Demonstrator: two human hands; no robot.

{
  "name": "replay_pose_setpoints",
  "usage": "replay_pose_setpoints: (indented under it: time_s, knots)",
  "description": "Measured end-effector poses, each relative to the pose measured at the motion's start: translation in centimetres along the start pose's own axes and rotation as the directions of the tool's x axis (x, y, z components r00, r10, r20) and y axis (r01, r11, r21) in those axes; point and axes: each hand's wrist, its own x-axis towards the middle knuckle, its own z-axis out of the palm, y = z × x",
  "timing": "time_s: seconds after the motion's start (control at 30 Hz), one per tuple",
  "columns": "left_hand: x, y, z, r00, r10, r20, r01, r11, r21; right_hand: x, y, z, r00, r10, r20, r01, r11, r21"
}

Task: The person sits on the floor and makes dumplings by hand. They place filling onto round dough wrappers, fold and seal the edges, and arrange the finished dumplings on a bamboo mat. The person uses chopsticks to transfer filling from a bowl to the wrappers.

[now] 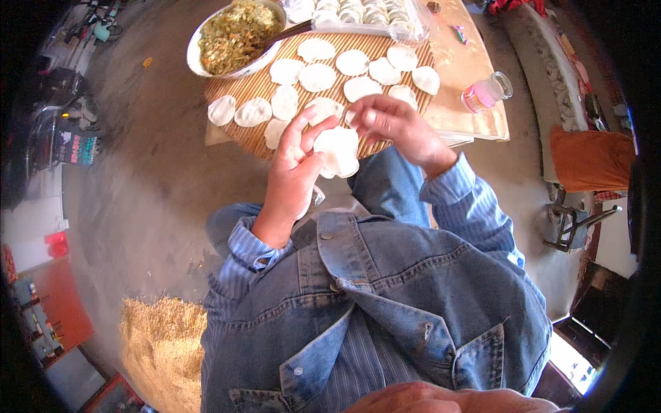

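A round, thin dough wrapper (336, 153) rests on the fingers of my left hand (292, 178), pinched at its near left edge by the thumb. My right hand (395, 126) hovers just right of it with curled, slightly blurred fingers. I see nothing held there. Several more dough wrappers (317, 77) lie spread over a round mat of thin stalks (242, 93) before me. At the mat's far left, a white bowl (195, 61) holds a chopped green and orange filling (235, 36). A dark-handled utensil (289, 33) leans in the filling.
Behind the mat, shaped dumplings (374, 11) sit in rows on a plastic-wrapped tray (356, 28). A glass jar (486, 93) stands near the right edge of the cloth-covered table (454, 67). Grain (162, 346) is heaped on the floor at lower left; a stool (568, 227) is at right.
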Motion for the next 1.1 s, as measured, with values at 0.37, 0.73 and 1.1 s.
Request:
replay_pose_setpoints:
  time_s: [0.37, 0.73, 1.1]
  knots:
    - [-1.7, 0.6, -0.3, 0.997, -0.050, -0.066, 0.055, 0.995, 0.085, -1.8, 1.9, 3.3, 0.983, -0.181, -0.013, 0.180, 0.983, -0.026]
    - [-2.3, 0.4, -0.7, 0.997, -0.063, -0.051, 0.060, 0.996, -0.060, -2.3, 1.8, 4.0, 0.993, 0.084, -0.078, -0.050, 0.927, 0.371]
    - [-2.2, 0.3, 0.2, 0.971, 0.003, -0.241, 0.009, 0.999, 0.046, -3.4, 1.0, 5.5, 0.709, -0.672, 0.214, 0.586, 0.391, -0.710]
